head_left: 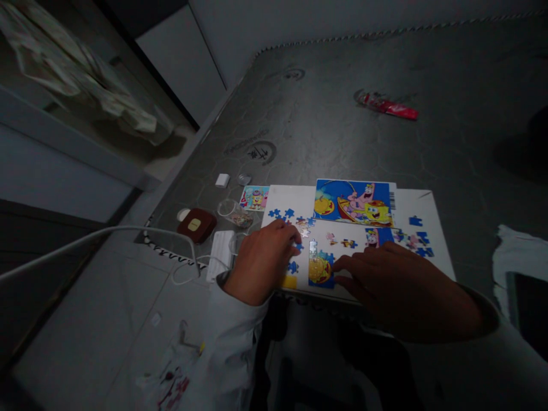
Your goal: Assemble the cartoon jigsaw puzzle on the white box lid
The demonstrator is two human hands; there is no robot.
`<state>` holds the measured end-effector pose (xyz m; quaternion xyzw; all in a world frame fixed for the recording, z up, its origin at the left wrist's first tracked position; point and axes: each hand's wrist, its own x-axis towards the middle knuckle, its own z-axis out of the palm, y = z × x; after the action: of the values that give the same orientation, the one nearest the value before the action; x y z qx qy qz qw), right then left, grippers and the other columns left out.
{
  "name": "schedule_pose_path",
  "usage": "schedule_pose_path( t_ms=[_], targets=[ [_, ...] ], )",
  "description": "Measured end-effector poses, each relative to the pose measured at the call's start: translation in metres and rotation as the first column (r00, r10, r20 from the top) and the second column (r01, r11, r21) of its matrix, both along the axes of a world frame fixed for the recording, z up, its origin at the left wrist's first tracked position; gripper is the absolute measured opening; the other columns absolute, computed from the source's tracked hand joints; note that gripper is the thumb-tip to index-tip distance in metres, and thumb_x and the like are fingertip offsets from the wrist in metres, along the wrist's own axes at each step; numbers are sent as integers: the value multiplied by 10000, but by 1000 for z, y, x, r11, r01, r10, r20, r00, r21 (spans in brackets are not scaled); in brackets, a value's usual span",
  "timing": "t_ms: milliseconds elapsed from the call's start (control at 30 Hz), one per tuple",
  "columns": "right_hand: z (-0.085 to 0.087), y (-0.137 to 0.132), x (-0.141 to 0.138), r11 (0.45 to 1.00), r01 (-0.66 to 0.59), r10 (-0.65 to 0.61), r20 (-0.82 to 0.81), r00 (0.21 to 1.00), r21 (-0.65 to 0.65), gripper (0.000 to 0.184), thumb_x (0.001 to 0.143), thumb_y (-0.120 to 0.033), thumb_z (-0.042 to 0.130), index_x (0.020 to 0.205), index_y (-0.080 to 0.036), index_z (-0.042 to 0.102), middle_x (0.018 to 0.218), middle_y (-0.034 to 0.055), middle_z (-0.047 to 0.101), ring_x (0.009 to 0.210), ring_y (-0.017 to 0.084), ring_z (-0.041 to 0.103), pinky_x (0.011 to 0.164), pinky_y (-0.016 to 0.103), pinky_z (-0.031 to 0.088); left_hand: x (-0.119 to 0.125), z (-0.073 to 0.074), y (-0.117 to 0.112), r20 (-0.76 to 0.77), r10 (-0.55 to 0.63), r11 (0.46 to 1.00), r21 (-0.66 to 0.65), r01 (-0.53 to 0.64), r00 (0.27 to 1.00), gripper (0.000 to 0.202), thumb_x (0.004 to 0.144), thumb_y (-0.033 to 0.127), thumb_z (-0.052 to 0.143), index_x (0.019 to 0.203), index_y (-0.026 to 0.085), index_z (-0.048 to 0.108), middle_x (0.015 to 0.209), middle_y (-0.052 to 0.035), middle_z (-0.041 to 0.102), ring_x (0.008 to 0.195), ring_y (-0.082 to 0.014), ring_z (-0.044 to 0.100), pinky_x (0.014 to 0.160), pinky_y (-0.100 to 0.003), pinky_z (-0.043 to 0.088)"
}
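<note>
A white board (436, 228) carries loose jigsaw pieces and a partly joined puzzle. My left hand (268, 260) is bent over the board's left side, its fingertips closed at a small blue puzzle piece (298, 247). My right hand (385, 279) comes in from the right. Its thumb and index finger are a little apart at the right edge of a joined section with a burger (320, 269), and nothing shows between them. Behind the hands lies the picture card (355, 202) with cartoon figures. Another joined section (379, 235) is partly hidden by my right hand.
Left of the board are a small cartoon card (253, 198), a clear cup on its side (235, 214), a brown case (197, 225) and a white power strip (221, 255) with cables. A red packet (391, 107) lies farther back; a dark device (528, 305) sits at right.
</note>
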<state>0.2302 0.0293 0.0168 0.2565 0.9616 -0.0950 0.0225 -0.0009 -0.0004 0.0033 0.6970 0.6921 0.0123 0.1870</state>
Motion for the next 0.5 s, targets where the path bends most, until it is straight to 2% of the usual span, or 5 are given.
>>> schedule_pose_path(
  t_ms=[133, 300, 400, 500],
  targets=[
    [0, 0, 1, 999, -38, 38, -23, 999, 12, 111, 830, -136, 656, 903, -218, 671, 772, 3, 716, 629, 180, 619, 644, 342, 347, 1, 0, 0, 60, 2, 1000, -5, -2, 998, 125, 895, 204, 691, 995, 269, 729, 1036, -9, 764, 938, -229, 704, 782, -338, 506],
    [0, 0, 2, 999, -43, 44, -37, 998, 26, 124, 811, -126, 669, 894, -218, 670, 758, -7, 708, 618, 171, 611, 642, 336, 345, 2, -1, 0, 169, 48, 999, -10, -47, 985, 289, 880, 139, 691, 1137, 270, 693, 1040, 0, 778, 951, -219, 717, 824, -348, 508],
    [-1, -1, 2, 997, -66, 67, -20, 998, 37, 147, 778, -131, 702, 892, -218, 672, 776, -7, 709, 629, 177, 615, 644, 339, 348, 2, -1, -1, 148, 40, 999, -20, -37, 988, 209, 893, 162, 679, 1072, 260, 724, 1059, -19, 771, 977, -235, 710, 852, -371, 513],
    [-1, -1, 0, 999, -20, 21, -14, 1000, 25, 137, 793, -144, 704, 905, -217, 674, 743, -9, 704, 622, 174, 617, 643, 336, 353, 1, 3, -2, 113, 1, 1000, -4, -1, 994, 97, 925, 244, 658, 967, 249, 745, 1038, -33, 765, 973, -252, 704, 842, -380, 517]
  ],
)
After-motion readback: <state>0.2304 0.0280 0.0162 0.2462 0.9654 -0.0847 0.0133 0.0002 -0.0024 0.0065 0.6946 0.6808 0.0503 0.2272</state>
